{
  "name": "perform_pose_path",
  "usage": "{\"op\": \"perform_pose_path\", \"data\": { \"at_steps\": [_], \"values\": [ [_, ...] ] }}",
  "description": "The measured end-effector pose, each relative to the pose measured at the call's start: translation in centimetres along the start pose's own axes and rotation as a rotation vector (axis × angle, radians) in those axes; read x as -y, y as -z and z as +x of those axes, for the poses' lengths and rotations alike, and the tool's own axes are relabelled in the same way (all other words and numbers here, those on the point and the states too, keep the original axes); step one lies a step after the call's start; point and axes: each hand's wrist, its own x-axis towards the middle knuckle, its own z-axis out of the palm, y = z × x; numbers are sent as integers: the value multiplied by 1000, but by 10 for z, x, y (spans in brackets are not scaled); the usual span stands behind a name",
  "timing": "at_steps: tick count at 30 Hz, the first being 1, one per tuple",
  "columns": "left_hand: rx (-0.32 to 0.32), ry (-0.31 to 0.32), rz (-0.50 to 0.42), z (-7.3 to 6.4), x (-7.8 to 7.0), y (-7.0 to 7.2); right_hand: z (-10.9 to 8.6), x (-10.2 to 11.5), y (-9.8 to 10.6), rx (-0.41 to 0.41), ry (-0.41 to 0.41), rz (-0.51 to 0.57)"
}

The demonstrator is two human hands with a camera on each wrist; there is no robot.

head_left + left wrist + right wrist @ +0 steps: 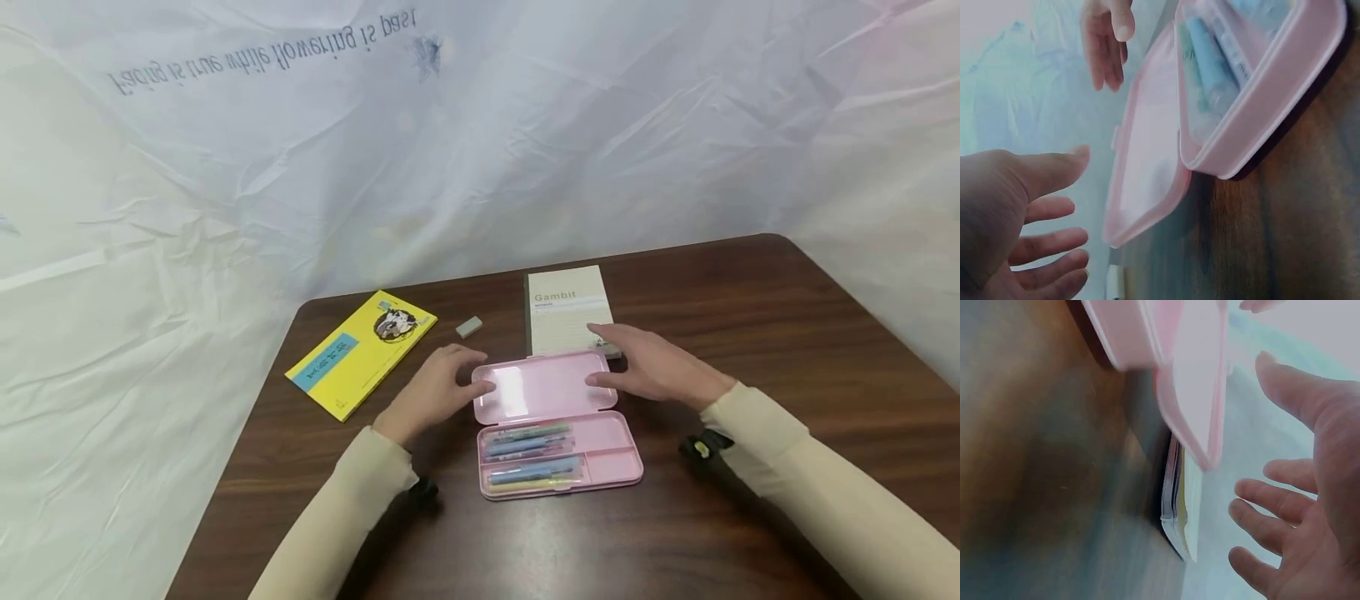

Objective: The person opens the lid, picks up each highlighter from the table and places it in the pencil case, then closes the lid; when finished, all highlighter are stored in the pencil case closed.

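Note:
A pink pencil case [611,467] lies on the table with its lid [558,387] folded back, away from the person. Several pens [528,447] in clear sleeves fill the left part of its two long compartments; the right part shows bare pink plastic. My left hand [438,387] hovers at the lid's left edge, thumb and fingers spread. At the right edge is my right hand [652,362], its fingers extended above a notebook. Both wrist views show gaps between the lid and the left hand [1022,219] and right hand [1310,494]; neither holds anything.
Behind the lid lies a cream notebook [566,304], partly covered by the right hand. A small pale eraser [469,327] sits left of it. Farther left is a yellow booklet [360,354]. White sheeting [450,183] hangs behind the dark wooden table [735,317].

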Motion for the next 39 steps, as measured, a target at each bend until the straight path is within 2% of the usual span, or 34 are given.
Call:
{"op": "perform_pose_path", "data": {
  "at_steps": [4,7,11,15,24,31,33,39],
  "values": [
    [119,71,-12,14,3,-4,17,-5,-6,27,14,10],
    [165,94,-13,20,4,-6,25,-7,-12,34,34,8],
    [185,113,-8,24,5,-9,30,-7,-17,26,63,8],
    [177,95,-8,26,7,-12,31,-7,-19,18,83,10],
    [129,48,-6,29,8,-15,31,-8,-18,10,77,-4],
    [46,39,-26,15,0,-11,17,1,-9,-45,154,-33],
    [6,14,-30,8,-2,-11,11,5,-6,-71,171,-28],
    [-138,-148,-15,-14,-11,-10,-9,20,5,-139,179,-2]
  ]
}}
